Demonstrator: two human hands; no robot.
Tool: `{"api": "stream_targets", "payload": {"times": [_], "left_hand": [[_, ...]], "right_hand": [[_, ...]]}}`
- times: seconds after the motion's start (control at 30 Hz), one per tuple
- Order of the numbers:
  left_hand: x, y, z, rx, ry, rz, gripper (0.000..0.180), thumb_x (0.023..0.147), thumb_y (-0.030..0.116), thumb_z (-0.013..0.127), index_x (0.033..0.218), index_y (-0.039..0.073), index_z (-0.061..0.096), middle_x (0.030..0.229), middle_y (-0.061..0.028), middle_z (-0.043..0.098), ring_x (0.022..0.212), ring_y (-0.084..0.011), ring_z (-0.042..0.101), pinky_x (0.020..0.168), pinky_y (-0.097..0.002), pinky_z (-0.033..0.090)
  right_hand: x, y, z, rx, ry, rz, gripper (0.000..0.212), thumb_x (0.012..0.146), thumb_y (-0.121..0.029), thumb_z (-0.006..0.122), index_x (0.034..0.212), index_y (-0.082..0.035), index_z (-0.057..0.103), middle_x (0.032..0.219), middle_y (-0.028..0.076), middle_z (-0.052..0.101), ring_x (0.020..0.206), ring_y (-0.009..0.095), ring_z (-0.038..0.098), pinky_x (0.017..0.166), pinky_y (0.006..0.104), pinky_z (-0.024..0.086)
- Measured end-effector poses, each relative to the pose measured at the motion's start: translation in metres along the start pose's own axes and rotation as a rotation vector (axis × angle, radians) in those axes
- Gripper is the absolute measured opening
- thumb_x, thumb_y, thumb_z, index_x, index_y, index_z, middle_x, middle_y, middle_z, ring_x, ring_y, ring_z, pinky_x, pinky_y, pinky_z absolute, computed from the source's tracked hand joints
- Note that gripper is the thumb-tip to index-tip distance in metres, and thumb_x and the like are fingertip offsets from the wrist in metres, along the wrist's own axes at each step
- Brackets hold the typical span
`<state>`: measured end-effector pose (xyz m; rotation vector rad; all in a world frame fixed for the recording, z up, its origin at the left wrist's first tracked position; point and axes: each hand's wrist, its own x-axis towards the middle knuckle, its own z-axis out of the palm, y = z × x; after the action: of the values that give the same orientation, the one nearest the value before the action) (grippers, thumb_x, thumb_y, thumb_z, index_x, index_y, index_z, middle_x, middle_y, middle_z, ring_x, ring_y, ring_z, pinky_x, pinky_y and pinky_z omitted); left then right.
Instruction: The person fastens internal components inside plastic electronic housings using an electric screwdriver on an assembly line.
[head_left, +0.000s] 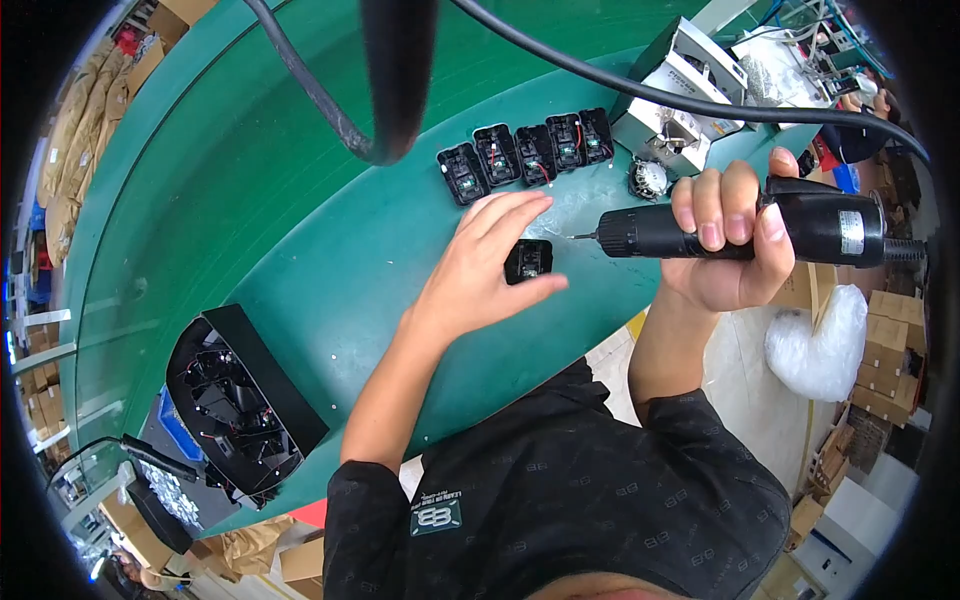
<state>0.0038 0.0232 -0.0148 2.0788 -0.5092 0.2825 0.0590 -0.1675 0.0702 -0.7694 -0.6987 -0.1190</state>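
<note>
My left hand (480, 265) rests on the green table, fingers spread around a small black plastic housing (528, 260) and touching it. My right hand (725, 235) grips a black electric screwdriver (760, 228) held level, its bit tip (580, 237) pointing left, a short way right of and above the housing. A row of several similar black housings (527, 153) with red wires and small boards inside lies farther back on the table.
A black bin (240, 400) full of black parts stands at the lower left. A grey metal box (670, 100) and a small round part (648, 178) sit at the back right. Thick black cables (330, 100) hang overhead. A white plastic bag (825, 345) and cardboard boxes (890, 350) lie on the floor.
</note>
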Motion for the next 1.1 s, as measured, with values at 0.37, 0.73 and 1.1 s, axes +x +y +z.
{"api": "stream_targets", "payload": {"times": [0.37, 0.73, 1.1], "left_hand": [[0.0, 0.023, 0.0, -0.171, 0.278, 0.035, 0.012, 0.074, 0.003, 0.073, 0.085, 0.003, 0.069, 0.078, -0.008, 0.069, 0.069, -0.021, 0.067, 0.067, -0.0286, 0.051], [-0.011, 0.022, 0.022, -1.175, 0.275, -0.396, 0.013, 0.086, -0.001, 0.064, 0.099, -0.003, 0.065, 0.092, -0.0135, 0.069, 0.082, -0.0171, 0.067, 0.075, -0.0292, 0.054], [-0.013, 0.024, 0.03, -1.358, 0.253, -0.457, 0.013, 0.09, 0.003, 0.06, 0.102, -0.003, 0.063, 0.097, -0.0142, 0.069, 0.086, -0.0161, 0.067, 0.078, -0.0275, 0.053]], "right_hand": [[-0.001, -0.001, 0.013, 0.062, -0.048, 0.022, 0.04, 0.088, -0.018, 0.049, 0.124, -0.006, 0.04, 0.07, -0.001, 0.045, 0.061, 0.01, 0.048, 0.063, 0.0288, 0.042], [0.001, -0.005, 0.008, 0.219, 0.027, -0.007, 0.036, 0.087, -0.019, 0.052, 0.119, -0.006, 0.043, 0.07, 0.0, 0.049, 0.062, 0.01, 0.051, 0.063, 0.0287, 0.042], [0.0, -0.005, 0.011, 0.213, -0.019, -0.024, 0.034, 0.087, -0.019, 0.054, 0.118, -0.008, 0.043, 0.07, -0.002, 0.05, 0.062, 0.01, 0.051, 0.063, 0.0284, 0.042]]}}
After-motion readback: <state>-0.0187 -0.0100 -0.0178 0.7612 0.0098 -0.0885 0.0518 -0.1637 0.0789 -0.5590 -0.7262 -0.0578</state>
